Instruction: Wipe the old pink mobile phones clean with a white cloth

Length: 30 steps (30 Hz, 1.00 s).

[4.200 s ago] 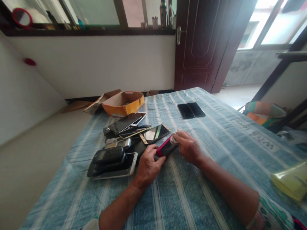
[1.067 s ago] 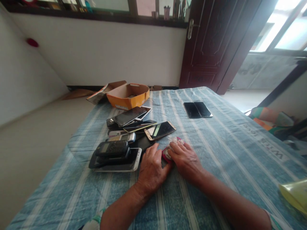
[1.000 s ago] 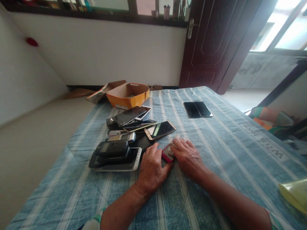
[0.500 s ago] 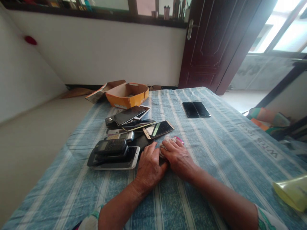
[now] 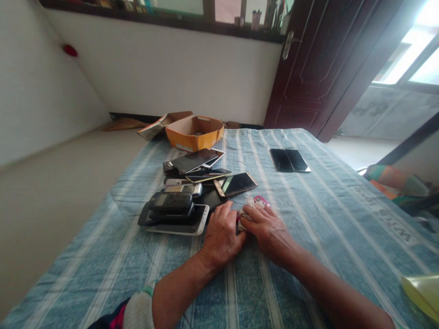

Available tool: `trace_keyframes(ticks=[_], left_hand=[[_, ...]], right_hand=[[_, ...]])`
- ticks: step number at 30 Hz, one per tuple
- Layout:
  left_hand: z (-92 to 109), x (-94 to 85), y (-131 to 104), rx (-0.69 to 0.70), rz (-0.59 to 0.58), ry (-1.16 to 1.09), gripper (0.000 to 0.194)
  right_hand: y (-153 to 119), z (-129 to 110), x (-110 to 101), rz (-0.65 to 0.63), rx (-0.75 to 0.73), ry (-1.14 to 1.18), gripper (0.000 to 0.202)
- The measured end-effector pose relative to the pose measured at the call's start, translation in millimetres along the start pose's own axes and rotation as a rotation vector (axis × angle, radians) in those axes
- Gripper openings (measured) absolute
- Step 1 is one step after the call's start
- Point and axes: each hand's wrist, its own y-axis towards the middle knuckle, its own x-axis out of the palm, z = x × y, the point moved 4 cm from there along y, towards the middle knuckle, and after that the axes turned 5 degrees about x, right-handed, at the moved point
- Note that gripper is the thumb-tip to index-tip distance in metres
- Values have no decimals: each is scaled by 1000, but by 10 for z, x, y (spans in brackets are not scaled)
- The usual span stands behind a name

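My right hand (image 5: 270, 230) is closed over a crumpled whitish cloth (image 5: 245, 221), pressing it on a pink phone (image 5: 261, 201) that lies on the table. Much of that phone is hidden under the cloth and fingers. My left hand (image 5: 223, 233) has its fingers curled at the phone's left side, its thumb reaching toward the cloth. Just left of it is a white-edged phone (image 5: 202, 220) with a black handset (image 5: 171, 201) stacked on top. A gold phone (image 5: 236, 183) with a reflective screen lies beyond my hands.
More phones are piled behind, topped by a dark one (image 5: 194, 160). An open orange box (image 5: 195, 137) stands at the far left of the striped tablecloth (image 5: 325, 237). Two dark phones (image 5: 290, 160) lie side by side farther right. Yellow plastic (image 5: 423, 292) is at the right edge.
The whole view has shifted, moving the scene rightward. My right hand and the cloth have slid slightly on the pink phone, and more of its far end shows.
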Motion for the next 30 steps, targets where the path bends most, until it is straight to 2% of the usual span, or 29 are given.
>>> trace_keyframes(ticks=[5, 10, 14, 22, 30], left_hand=[[7, -3, 7, -15, -8, -25, 33], [7, 9, -7, -10, -5, -19, 28], [7, 26, -7, -2, -11, -4, 29], [10, 0, 13, 3, -6, -1, 28], [2, 3, 8, 11, 7, 14, 28]], right_hand=[[141, -19, 21, -44, 48, -5, 27], [-11, -8, -16, -13, 22, 40, 24], [-154, 8, -23, 14, 1, 46, 29], [0, -5, 17, 3, 45, -16, 27], [-109, -33, 53, 36, 27, -27, 30]])
